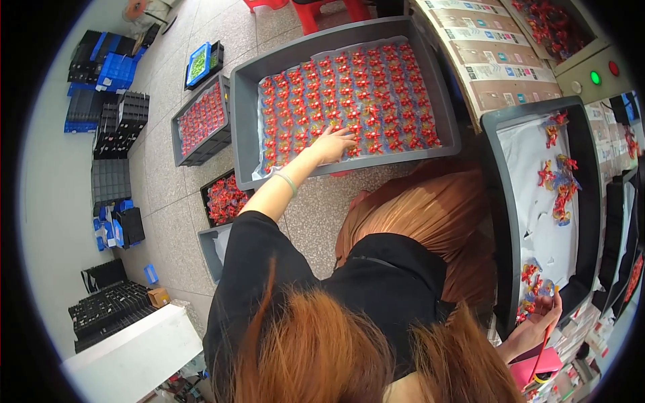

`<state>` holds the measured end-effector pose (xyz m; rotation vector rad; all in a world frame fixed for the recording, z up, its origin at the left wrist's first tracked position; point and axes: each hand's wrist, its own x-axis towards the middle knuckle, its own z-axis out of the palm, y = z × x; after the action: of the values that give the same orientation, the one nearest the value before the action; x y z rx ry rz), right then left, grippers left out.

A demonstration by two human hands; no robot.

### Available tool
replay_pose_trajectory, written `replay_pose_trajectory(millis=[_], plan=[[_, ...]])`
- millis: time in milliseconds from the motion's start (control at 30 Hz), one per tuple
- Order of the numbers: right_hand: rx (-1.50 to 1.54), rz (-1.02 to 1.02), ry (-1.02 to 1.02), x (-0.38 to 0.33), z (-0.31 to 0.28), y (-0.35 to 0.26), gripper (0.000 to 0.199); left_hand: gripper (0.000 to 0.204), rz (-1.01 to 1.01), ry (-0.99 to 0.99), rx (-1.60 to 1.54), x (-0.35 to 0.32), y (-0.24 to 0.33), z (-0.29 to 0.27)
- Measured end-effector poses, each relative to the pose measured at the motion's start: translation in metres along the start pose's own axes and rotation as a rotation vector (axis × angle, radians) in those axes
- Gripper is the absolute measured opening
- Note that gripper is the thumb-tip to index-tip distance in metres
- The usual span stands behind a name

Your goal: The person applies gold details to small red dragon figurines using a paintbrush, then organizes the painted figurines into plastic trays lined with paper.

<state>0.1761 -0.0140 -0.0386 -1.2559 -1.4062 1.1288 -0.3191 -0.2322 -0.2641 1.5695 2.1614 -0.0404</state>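
Over the big grey plastic tray (245, 107), her left hand (334, 144) lies open on rows of small red plastic pieces (349, 94), apparently picking. Right of that tray, her right hand (541, 321) pinches a thin red stick (543, 346). Closing on one piece seems next.

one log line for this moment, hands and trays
left hand: on red parts in big grey tray | right hand: at small tray edge, grip unclear
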Motion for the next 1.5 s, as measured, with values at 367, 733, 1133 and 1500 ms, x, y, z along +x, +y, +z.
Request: replay_pose_trajectory(millis=[367, 733, 1133, 1500], plan=[[0.019, -0.015, -0.021, -0.001, 0.001, 0.001, 0.036, 0.042, 0.246, 0.104, 0.130, 0.069, 0.040, -0.015], [0.009, -0.025, 0.053, -0.004, 0.012, -0.006, 0.029, 0.050, 0.336, 0.337, 0.067, 0.135, 0.080, -0.015], [-0.181, 0.210, 0.493, -0.088, -0.111, -0.041, 0.023, 0.032, 0.121, -0.193, -0.589, 0.131, 0.113, -0.093], [-0.883, 0.201, 0.705, -0.060, -0.123, 0.033, 0.042, 0.031, 0.839, -0.938, -0.223, 0.019, 0.341, -0.102]])
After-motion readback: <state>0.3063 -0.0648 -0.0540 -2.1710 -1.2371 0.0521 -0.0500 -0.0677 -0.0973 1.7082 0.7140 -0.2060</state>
